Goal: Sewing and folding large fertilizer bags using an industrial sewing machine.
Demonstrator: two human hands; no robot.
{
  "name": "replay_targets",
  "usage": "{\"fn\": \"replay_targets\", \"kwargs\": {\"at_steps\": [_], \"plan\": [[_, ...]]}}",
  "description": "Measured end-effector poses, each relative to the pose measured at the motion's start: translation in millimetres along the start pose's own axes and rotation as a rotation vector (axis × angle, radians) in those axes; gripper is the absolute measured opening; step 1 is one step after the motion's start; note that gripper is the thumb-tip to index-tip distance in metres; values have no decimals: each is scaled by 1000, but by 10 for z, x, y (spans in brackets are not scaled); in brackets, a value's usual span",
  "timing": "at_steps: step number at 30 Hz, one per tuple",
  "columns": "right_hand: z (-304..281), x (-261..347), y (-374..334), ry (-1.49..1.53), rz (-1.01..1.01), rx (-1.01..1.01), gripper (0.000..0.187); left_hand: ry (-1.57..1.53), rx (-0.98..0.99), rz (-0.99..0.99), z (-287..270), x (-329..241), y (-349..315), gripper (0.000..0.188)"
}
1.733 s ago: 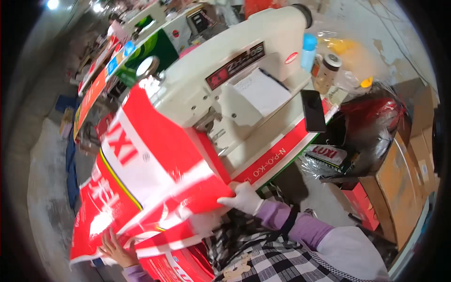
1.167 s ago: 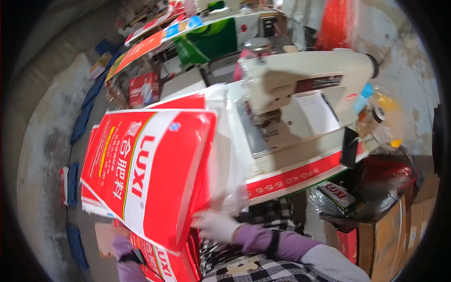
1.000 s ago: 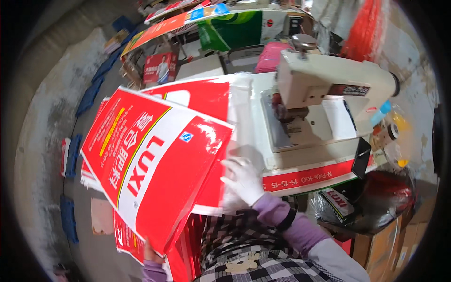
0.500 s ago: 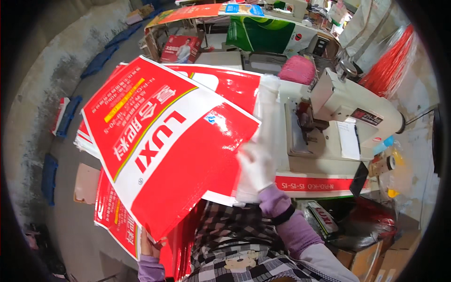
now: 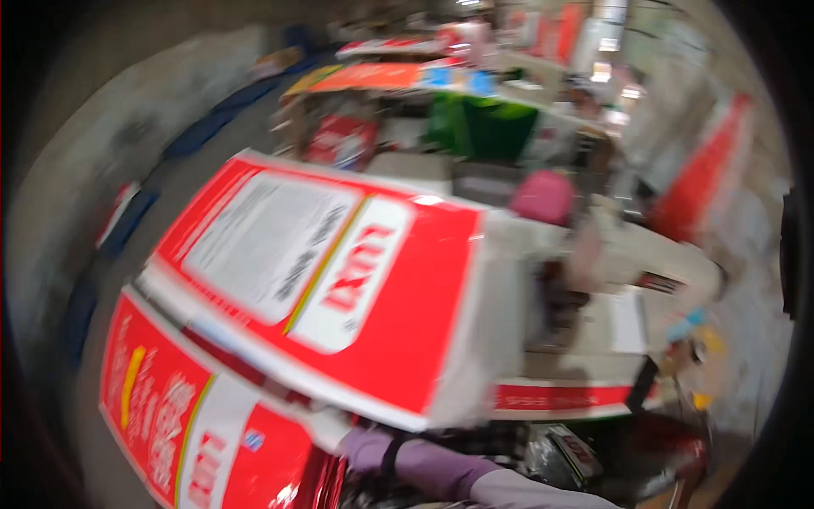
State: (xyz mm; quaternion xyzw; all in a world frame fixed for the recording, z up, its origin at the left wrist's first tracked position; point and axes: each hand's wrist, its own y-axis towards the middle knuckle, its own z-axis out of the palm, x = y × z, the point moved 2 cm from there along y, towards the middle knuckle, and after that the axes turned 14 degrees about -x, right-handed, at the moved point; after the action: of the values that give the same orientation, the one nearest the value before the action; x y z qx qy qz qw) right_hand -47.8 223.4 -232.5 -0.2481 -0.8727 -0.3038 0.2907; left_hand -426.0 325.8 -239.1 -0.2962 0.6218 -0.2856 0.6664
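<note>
While my purple sleeve (image 5: 441,469) comes in along the lower edge, my R hand (image 5: 327,427), whitish & blurred, is at the upper R corner of the near sack (image 5: 157,399); can't tell if the fingers are spread, pressed together or pinching it. My L hand's out of view. That near sack, red w/ a white band, lies tilted at lower L & looks flat; can't tell if anything's inside. Just beyond is the sack pile (image 5: 441,322), top one red w/ a big pale panel, also flat-looking, sitting on the work surface, its R side next to whitish plastic (image 5: 485,322). Off to my R, a clear bag (image 5: 539,458) holds a small dark-and-white pkg (image 5: 577,448), beside a shiny dark-red plastic bag (image 5: 674,445), contents unclear. Above these, a red strip (image 5: 551,397) runs along the table's front edge, w/ a dark phone (image 5: 642,383) at its R end. Past that stands the white sewing machine (image 5: 678,259), paper (image 5: 628,324) below its arm, & a light-blue bottle (image 5: 685,324) nearby, contents n/a to see. Farther back: a pink bundle (image 5: 543,197), red strands (image 5: 704,178) hanging R, a red box (image 5: 341,140), insides hidden, & a green sheet (image 5: 487,127).
</note>
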Motion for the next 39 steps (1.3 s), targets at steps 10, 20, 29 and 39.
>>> {"fn": "replay_targets", "kwargs": {"at_steps": [10, 20, 29, 39], "plan": [[660, -1286, -797, -413, 317, -36, 30, -215, -79, -167, -1583, 1290, 405, 53], [-274, -756, -716, 48, 271, -19, 23, 1118, 6, 1160, 624, -332, 615, 42], [-1817, 119, -1195, -12, 177, 712, 32, 1086, 1063, 1829, 4758, 1395, -2090, 48], [-2753, -1226, -1030, 398, 842, -636, 41, 777, 1265, 1239, 4811, 1238, -1778, 10]]}}
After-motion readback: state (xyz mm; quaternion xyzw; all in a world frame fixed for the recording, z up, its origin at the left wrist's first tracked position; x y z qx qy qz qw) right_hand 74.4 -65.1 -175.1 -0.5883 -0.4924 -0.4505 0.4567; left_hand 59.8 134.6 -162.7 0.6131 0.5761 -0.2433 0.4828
